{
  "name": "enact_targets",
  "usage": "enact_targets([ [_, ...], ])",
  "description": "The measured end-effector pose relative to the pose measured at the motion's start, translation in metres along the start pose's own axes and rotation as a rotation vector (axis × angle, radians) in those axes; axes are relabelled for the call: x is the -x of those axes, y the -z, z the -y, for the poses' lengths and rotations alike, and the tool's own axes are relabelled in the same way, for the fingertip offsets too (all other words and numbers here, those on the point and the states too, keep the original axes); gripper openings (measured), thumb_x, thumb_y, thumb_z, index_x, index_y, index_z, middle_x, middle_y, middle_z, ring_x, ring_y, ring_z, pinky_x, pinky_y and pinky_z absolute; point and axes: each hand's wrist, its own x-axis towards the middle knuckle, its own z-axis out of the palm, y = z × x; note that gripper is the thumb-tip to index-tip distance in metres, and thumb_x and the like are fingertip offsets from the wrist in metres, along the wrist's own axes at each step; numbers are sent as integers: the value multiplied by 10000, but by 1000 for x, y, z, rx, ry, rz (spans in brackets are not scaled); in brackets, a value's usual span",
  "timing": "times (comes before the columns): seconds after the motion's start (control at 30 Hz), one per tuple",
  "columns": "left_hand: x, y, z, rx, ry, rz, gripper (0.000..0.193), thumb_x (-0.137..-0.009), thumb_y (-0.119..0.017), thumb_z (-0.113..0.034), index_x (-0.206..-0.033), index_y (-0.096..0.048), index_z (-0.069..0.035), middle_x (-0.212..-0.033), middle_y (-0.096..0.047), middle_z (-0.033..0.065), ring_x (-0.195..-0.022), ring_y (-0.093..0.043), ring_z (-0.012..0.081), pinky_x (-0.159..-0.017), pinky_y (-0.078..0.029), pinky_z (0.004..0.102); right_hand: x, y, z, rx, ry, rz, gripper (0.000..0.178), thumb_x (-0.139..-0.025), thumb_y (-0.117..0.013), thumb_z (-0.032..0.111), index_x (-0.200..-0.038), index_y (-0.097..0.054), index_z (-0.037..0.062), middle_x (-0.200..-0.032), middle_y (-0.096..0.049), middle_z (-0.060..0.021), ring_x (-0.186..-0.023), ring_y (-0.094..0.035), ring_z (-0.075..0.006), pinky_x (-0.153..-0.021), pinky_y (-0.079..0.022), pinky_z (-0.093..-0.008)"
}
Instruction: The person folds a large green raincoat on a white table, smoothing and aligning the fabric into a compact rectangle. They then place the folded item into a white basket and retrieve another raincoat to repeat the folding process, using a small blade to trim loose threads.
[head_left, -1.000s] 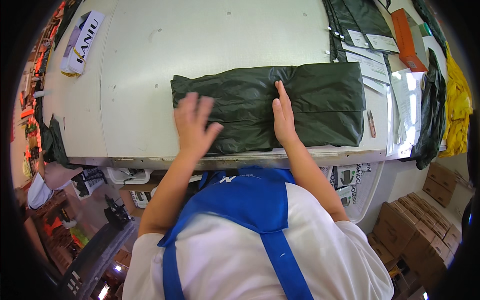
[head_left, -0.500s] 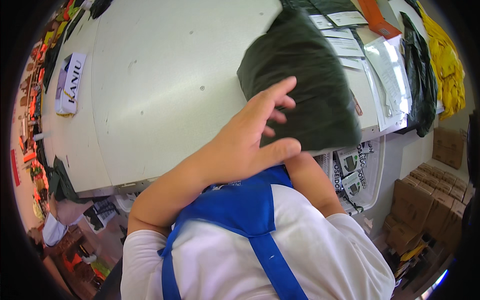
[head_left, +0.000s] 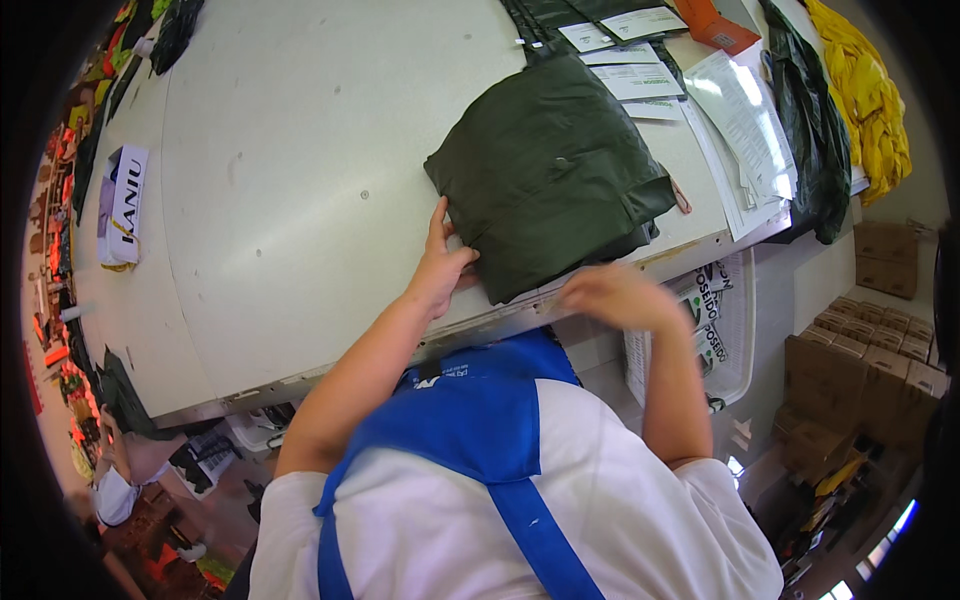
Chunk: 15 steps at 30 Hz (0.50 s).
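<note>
A dark green garment (head_left: 545,170), folded into a thick bundle with a shiny surface, lies flat near the table's front edge. A small round button shows on its upper side. My left hand (head_left: 441,272) grips its left edge, index finger stretched along the side and thumb against the fold; the other fingers are partly hidden. My right hand (head_left: 625,298) is close to the bundle's near edge, over the front of the table. Motion smears its fingers, so I cannot tell whether it touches the cloth.
White cards (head_left: 635,80) on dark packs and papers in a clear sleeve (head_left: 745,130) lie beyond and right. An orange packet (head_left: 718,28), yellow cloth (head_left: 865,100) and small white box (head_left: 122,205) flank the table (head_left: 280,170). Below right are a plastic bin (head_left: 740,350) and cartons (head_left: 850,385).
The bundle, lifted and tilted before, now lies flat on the table. My left hand moved from above it to its left edge. My right hand came out from behind it to the front.
</note>
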Motion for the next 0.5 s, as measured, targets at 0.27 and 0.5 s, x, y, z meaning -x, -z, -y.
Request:
enact_targets([
  [0.27,-10,-6,2,105,79,-94,788,-847,-557,-85,-1484,-95,-136,-1399,-319,137,-1068,-530,278,-847,-493,426,-48,85,-74,-382,-305,-717,548,-878,-609,411,-1164,-570,-54,-1046,-632,-180,-955,-589,-209,-861,-445,-331],
  [0.5,-24,13,20,293,24,-68,662,-844,-598,-148,-1396,-262,-8,-1345,-404,167,-1107,-489,286,-980,-390,399,-20,24,-79,-748,-357,-696,502,-870,-641,294,-1243,-526,-23,-1102,-626,-118,-968,-594,-166,-833,-461,-279],
])
